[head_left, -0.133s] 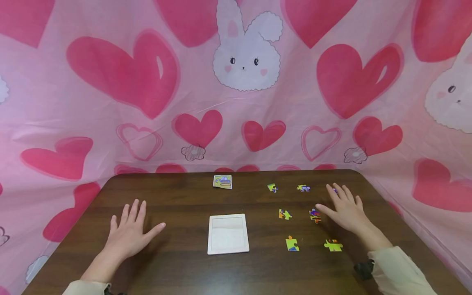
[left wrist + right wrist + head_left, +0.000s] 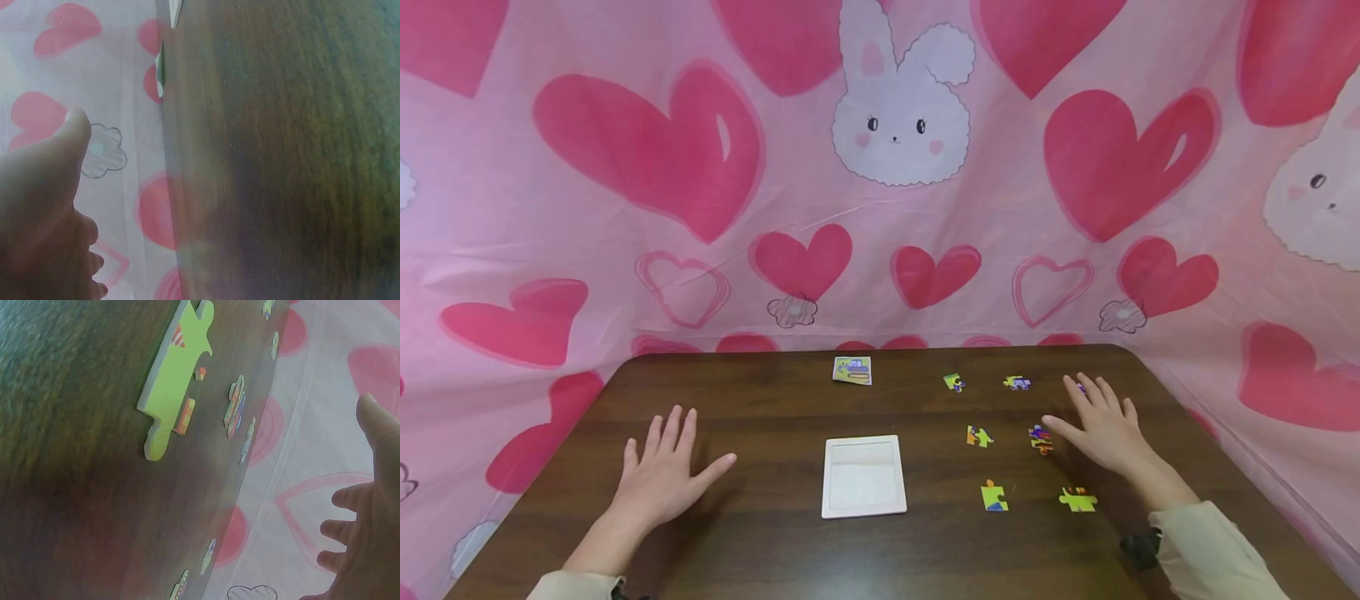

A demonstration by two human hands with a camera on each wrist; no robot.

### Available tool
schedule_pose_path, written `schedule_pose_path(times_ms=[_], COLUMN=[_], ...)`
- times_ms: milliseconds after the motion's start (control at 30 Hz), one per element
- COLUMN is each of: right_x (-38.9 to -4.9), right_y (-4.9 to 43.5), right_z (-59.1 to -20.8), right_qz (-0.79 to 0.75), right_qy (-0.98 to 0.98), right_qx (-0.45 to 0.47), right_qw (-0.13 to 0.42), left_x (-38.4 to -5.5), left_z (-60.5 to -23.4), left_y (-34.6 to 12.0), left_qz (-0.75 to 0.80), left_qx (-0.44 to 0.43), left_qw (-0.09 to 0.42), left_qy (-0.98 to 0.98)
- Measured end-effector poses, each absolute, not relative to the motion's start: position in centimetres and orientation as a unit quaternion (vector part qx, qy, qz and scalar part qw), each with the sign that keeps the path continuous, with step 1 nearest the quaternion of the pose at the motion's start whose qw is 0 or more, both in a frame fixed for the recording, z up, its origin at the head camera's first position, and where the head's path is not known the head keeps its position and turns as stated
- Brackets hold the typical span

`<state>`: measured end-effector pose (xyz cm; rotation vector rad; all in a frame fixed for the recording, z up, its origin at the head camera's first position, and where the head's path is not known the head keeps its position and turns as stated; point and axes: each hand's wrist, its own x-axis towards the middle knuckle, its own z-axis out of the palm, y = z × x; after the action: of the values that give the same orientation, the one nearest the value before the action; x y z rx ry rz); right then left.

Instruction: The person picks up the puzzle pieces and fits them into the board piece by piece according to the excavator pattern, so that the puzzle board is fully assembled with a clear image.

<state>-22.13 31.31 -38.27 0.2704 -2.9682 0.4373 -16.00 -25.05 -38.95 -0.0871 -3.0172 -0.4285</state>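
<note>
My left hand (image 2: pixel 658 475) is spread with straight fingers over the left side of the table, holding nothing. To its right lies a white square puzzle tray (image 2: pixel 827 479) with a raised rim. My right hand (image 2: pixel 1105 429) is likewise spread and holds nothing, among the jigsaw pieces on the right. Closest to its thumb is a purple and red piece (image 2: pixel 1040 439); another purple piece (image 2: pixel 1081 388) is mostly hidden behind its fingers. A green piece (image 2: pixel 1078 499) lies below that hand and looks large in the right wrist view. A green and blue piece (image 2: pixel 995 497) lies between tray and hand.
More pieces lie farther back: an orange and green piece (image 2: pixel 980 436), a green piece (image 2: pixel 954 382) and a purple piece (image 2: pixel 1017 382). A small picture card (image 2: pixel 852 370) sits near the far edge of the dark wooden table (image 2: pixel 760 483). Behind hangs a pink heart-patterned cloth (image 2: pixel 880 208).
</note>
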Motion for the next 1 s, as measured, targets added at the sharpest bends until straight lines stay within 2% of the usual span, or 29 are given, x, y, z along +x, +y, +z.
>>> schedule_pose_path(times_ms=[500, 833, 1000], right_x=[-22.6, -24.7, -26.2], right_y=[31.0, 30.3, 29.5], right_z=[-37.6, -36.1, -35.3], right_qz=[0.135, 0.121, 0.120], right_qy=[-0.983, -0.979, -0.978], right_qx=[0.103, 0.136, 0.150], right_qw=[0.069, 0.088, 0.085], left_x=[-16.3, -17.5, -18.1], left_z=[-38.8, -38.7, -38.4], left_y=[-25.2, -23.9, -23.0], left_qz=[-0.145, -0.146, -0.143], left_qx=[-0.042, -0.090, -0.112], left_qw=[0.045, 0.092, 0.100], left_qy=[-0.988, -0.981, -0.978])
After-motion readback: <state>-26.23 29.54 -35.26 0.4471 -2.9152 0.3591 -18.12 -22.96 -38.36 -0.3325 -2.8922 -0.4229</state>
